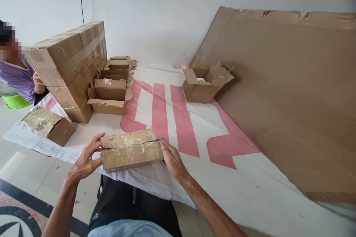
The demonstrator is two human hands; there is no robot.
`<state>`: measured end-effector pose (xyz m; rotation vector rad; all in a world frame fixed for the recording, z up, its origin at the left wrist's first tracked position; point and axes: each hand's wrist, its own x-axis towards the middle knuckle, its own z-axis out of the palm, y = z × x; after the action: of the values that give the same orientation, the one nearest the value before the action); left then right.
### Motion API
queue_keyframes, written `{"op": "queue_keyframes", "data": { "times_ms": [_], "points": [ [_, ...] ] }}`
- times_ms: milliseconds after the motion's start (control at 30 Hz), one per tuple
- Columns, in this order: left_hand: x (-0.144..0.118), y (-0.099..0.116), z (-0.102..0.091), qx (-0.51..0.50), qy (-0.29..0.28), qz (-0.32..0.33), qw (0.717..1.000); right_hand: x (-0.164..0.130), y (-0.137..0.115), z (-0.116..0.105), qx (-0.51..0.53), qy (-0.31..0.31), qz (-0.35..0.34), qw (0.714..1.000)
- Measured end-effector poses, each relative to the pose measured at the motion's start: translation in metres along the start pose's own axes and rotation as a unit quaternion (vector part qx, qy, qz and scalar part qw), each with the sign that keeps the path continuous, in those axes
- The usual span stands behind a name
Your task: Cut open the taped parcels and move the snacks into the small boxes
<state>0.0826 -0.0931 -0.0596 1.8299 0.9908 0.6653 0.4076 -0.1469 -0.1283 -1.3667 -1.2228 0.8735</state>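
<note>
A cardboard box [130, 155] with its top flaps folded down and clear tape on them sits at the table's near edge, in front of my body. My left hand [88, 158] grips its left end, thumb low and fingers at the upper corner. At the opposite end, my right hand [172, 157] holds the right side, its fingertips partly hidden behind the box. Left of my left hand lies another taped cardboard box [44, 124]. Whatever is inside the box I hold cannot be seen.
Stacked cardboard boxes [71, 61] stand at the left, beside a row of open boxes [108, 105]. An open box [200, 90] holds something white. A large cardboard sheet [286, 92] leans on the right. A person in purple [16, 77] sits beyond the stack.
</note>
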Motion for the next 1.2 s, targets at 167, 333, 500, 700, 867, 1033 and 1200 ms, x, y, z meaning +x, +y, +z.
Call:
{"op": "queue_keyframes", "data": {
  "times_ms": [167, 333, 500, 700, 867, 1033, 1200],
  "points": [
    [-0.003, -0.006, 0.011, -0.009, 0.028, 0.015, 0.999, -0.019, 0.033, -0.034, -0.216, 0.01, -0.02, 0.976],
    [-0.008, -0.006, 0.017, 0.003, 0.045, 0.032, 0.998, -0.051, 0.068, -0.061, -0.431, -0.061, 0.016, 0.9],
    [-0.011, -0.002, 0.018, 0.019, 0.051, 0.011, 0.998, -0.054, 0.068, -0.058, -0.407, -0.051, 0.044, 0.911],
    [-0.011, -0.004, 0.024, 0.006, 0.074, -0.005, 0.997, -0.012, 0.02, -0.079, -0.261, 0.116, 0.06, 0.956],
    [-0.012, -0.006, 0.027, -0.005, 0.084, -0.007, 0.996, 0.008, -0.043, -0.073, -0.1, -0.001, 0.048, 0.994],
    [-0.013, -0.002, 0.027, -0.017, 0.078, -0.013, 0.997, 0.018, -0.103, -0.043, -0.105, -0.211, -0.013, 0.972],
    [-0.012, -0.001, 0.026, -0.019, 0.079, -0.011, 0.997, 0.032, -0.128, -0.026, -0.154, -0.278, -0.068, 0.946]
  ]
}}
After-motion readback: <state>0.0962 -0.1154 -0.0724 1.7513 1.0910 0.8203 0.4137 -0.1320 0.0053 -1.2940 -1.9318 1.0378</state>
